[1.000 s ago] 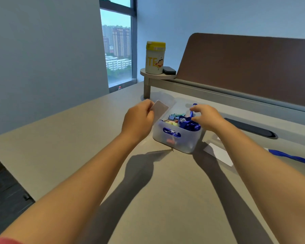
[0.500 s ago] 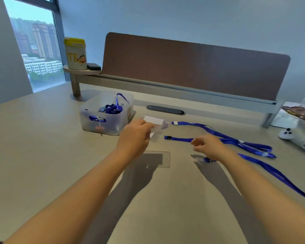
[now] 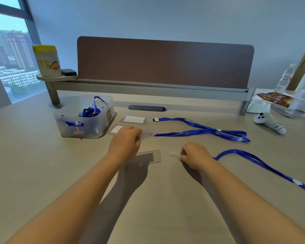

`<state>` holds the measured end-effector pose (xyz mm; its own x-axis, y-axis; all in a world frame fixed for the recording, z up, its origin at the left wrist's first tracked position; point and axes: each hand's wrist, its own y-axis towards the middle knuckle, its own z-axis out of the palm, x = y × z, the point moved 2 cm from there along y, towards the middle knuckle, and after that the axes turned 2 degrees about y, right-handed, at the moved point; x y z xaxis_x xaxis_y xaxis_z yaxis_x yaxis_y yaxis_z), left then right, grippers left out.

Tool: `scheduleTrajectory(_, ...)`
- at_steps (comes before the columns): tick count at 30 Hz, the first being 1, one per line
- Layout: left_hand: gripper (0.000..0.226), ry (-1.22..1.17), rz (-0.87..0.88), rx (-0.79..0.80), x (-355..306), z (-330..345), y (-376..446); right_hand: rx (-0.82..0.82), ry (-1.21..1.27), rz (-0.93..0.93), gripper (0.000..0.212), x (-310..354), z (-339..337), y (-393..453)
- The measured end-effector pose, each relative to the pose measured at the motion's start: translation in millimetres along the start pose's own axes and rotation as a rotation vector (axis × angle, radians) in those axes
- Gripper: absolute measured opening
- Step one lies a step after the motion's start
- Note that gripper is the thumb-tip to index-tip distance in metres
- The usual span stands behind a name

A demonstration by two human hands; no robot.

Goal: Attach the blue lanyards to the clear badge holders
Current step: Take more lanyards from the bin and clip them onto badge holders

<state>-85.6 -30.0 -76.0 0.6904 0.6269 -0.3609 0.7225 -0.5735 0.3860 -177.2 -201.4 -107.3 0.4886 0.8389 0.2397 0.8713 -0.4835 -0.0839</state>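
My left hand (image 3: 125, 143) pinches a clear badge holder (image 3: 148, 133) above the desk. My right hand (image 3: 195, 154) grips the clip end (image 3: 175, 155) of a blue lanyard (image 3: 257, 162) that trails away to the right. An empty clear badge holder (image 3: 152, 155) lies flat between my hands. Two holders with white cards (image 3: 134, 119) (image 3: 117, 129) lie beside the clear bin (image 3: 85, 120), each joined to blue lanyards (image 3: 201, 130) stretched to the right. More blue lanyards (image 3: 91, 111) sit inside the bin.
A brown divider panel (image 3: 164, 62) on a grey rail closes the back of the desk. A yellow-lidded can (image 3: 47, 60) stands on the left shelf. A white controller (image 3: 268, 123), snack packets and a water bottle (image 3: 285, 78) lie at the far right.
The view swung right, away from the bin. My right hand left the bin, dropped to the desk and closed on the near lanyard's clip. My left hand carried the clear holder rightward.
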Motion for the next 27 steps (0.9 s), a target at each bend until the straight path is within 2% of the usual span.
scheduleTrajectory(6, 0.015, -0.190, -0.151, 0.007, -13.7, -5.7, 9.0, -0.104, 0.533, -0.071, 0.006, 10.6, -18.9, -1.8)
scheduleTrajectory(8, 0.003, -0.313, -0.215, -0.006, -16.2, -8.6, 12.4, -0.137, 0.677, -0.095, 0.010, 17.3, -27.1, -2.9)
scheduleTrajectory(11, 0.008, -0.520, -0.291, -0.036, -13.6, -10.5, 18.3, -0.167, 0.769, -0.159, 0.021, 29.8, -36.1, -2.7)
scheduleTrajectory(13, 0.027, -0.644, -0.334, -0.018, -12.5, -10.8, 19.2, -0.213, 0.757, -0.203, 0.018, 38.7, -39.7, -2.7)
scheduleTrajectory(15, 0.031, -0.743, -0.364, 0.006, -11.6, -10.9, 17.2, -0.258, 0.724, -0.245, 0.007, 48.4, -41.9, -4.0)
scheduleTrajectory(18, 0.027, -0.818, -0.391, 0.054, -10.2, -12.4, 12.7, -0.325, 0.639, -0.313, 0.025, 60.4, -42.9, -6.4)
scheduleTrajectory(23, 0.029, -0.726, -0.349, 0.071, -2.7, -15.0, 11.2, -0.433, 0.424, -0.361, 0.027, 72.1, -43.8, -6.3)
scheduleTrajectory(27, 0.031, -0.550, -0.253, 0.065, 1.9, -17.1, 12.4, -0.436, 0.282, -0.390, 0.027, 76.3, -42.8, -5.5)
